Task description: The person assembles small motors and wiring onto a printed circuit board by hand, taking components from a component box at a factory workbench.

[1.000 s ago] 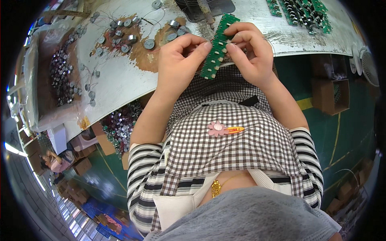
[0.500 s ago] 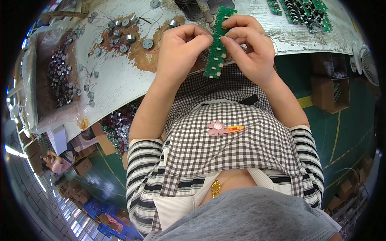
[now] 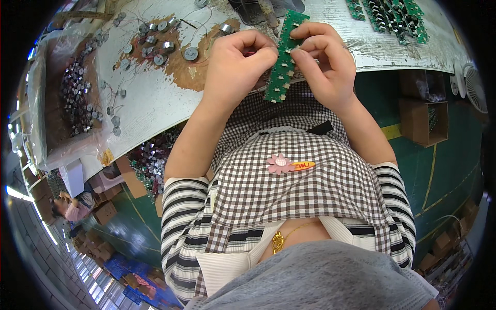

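Observation:
A long green circuit board strip (image 3: 282, 72) with a row of small white connectors stands at a slant between my hands, over the table's front edge. My right hand (image 3: 330, 67) grips its right edge, fingers curled and the thumb close to the index finger by a small pale bit. At the board's left edge my left hand (image 3: 232, 67) is closed in a pinch. A trace of red shows inside its curled fingers; what it pinches is hidden.
Small round metal motors (image 3: 191, 53) with thin wires lie scattered on the worn white table (image 3: 139, 111). More fill a plastic-lined tray (image 3: 54, 139) at the left. Several circuit boards (image 3: 390, 20) lie at the far right. Beyond the board stands a dark base (image 3: 253, 13).
Both hands and the circuit board have shifted slightly to the right. My right thumb has moved a little way off the middle of the board toward its right edge.

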{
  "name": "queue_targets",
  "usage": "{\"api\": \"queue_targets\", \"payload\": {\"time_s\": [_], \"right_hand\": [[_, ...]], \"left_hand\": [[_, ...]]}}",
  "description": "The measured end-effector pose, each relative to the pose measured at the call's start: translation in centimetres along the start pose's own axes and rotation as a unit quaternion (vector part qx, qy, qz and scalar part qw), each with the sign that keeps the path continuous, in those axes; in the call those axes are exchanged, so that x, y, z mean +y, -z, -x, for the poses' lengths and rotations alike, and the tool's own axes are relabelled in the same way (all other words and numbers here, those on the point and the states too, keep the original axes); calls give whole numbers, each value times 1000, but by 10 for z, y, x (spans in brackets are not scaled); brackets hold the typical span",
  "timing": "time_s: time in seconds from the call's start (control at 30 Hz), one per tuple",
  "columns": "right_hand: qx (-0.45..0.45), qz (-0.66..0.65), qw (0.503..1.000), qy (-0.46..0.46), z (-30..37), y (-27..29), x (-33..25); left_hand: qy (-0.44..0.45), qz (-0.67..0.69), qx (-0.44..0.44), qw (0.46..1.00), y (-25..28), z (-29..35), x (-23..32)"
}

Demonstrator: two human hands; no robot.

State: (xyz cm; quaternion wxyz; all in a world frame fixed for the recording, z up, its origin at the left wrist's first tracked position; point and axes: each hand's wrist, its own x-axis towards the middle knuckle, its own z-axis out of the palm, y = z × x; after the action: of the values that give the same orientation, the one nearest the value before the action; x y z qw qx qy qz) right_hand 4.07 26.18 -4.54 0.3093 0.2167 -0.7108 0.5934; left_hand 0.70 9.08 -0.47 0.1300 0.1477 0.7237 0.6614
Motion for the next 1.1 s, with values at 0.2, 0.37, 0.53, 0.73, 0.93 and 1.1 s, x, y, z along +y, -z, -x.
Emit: {"api": "queue_targets", "payload": {"time_s": [0.2,0.37,0.53,0.73,0.93,1.1], "right_hand": [[1,-19,1000,-8,-1,-1,-2],[-49,14,998,-44,-4,0,-11],[-30,4,999,-21,-10,-3,-9],[-7,24,1000,-14,-3,-3,-2],[20,87,995,44,-9,-3,-7],[30,-22,998,-51,-5,5,-2]], "left_hand": [[1,-1,29,1000,-1,0,5],[21,-25,5,999,4,-2,2],[-7,-31,11,999,2,-6,5],[17,2,43,999,-2,-2,3],[17,-56,-15,998,2,3,2],[-4,-161,15,987,16,-2,11]]}}
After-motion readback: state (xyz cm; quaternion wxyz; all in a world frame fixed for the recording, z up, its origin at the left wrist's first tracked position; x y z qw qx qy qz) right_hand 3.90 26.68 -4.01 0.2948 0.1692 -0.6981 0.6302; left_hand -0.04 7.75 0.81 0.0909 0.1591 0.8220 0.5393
